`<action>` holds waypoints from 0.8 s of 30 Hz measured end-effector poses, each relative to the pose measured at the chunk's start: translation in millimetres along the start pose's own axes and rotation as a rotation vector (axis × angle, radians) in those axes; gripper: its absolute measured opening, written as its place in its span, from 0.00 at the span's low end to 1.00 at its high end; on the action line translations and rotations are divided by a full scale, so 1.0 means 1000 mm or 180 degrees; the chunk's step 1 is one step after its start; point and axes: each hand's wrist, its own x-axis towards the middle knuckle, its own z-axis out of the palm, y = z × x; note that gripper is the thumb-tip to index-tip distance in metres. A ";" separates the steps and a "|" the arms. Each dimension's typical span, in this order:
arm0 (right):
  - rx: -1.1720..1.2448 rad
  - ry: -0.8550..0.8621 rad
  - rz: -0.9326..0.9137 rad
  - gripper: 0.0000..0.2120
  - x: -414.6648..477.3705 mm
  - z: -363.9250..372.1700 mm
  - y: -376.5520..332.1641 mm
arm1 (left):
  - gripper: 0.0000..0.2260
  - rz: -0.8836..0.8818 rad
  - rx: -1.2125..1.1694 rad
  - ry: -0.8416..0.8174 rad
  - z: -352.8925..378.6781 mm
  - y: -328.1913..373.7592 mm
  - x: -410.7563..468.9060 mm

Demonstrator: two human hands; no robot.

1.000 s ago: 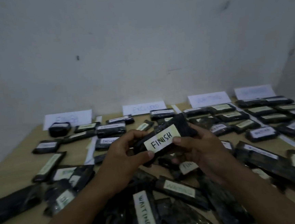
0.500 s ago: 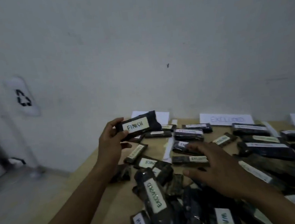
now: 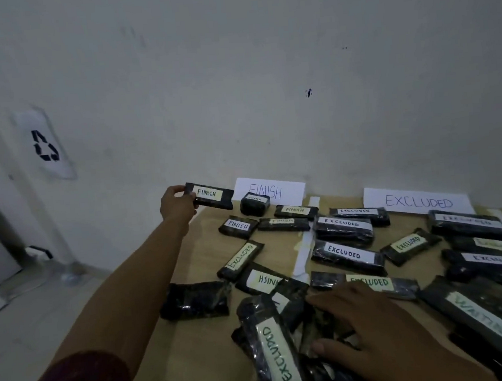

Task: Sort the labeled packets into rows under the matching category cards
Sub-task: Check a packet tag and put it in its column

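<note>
My left hand [image 3: 176, 203] pinches one end of a black packet labelled FINISH [image 3: 210, 195] and holds it in the air just left of the white FINISH card [image 3: 271, 191] at the table's back. Three FINISH packets [image 3: 295, 210] and a small black bundle lie under that card. My right hand [image 3: 374, 328] rests with spread fingers on the loose pile of black packets [image 3: 272, 340] in front of me. The EXCLUDED card [image 3: 417, 203] stands to the right, with several EXCLUDED packets [image 3: 342, 228] below it.
The wooden table [image 3: 200, 246] ends at its left edge, with floor beyond. One unlabelled black packet [image 3: 195, 300] lies near that edge. A strip of white paper [image 3: 306, 246] separates the FINISH and EXCLUDED columns. A WAITING packet [image 3: 486, 321] lies at the right.
My left hand has carried the FINISH packet away from my right hand, out to the far left beside the FINISH card. My right hand has dropped onto the pile. The view has swung left.
</note>
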 end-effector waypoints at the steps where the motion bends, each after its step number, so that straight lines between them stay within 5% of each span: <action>1: -0.0039 0.0009 -0.0020 0.38 0.002 0.001 0.001 | 0.10 -0.0054 0.0051 0.0036 0.004 -0.006 0.007; 7: -0.0172 -0.0027 -0.0198 0.43 0.011 0.005 0.009 | 0.13 -0.0072 0.0835 0.0033 0.021 -0.033 0.028; 17: -0.0205 0.0237 -0.0200 0.30 0.015 0.003 0.010 | 0.12 0.0144 0.1334 0.0240 0.038 -0.035 0.041; 24: -0.0145 -0.0170 -0.0154 0.38 0.012 -0.001 0.008 | 0.15 0.0198 0.1798 0.0048 0.044 -0.036 0.037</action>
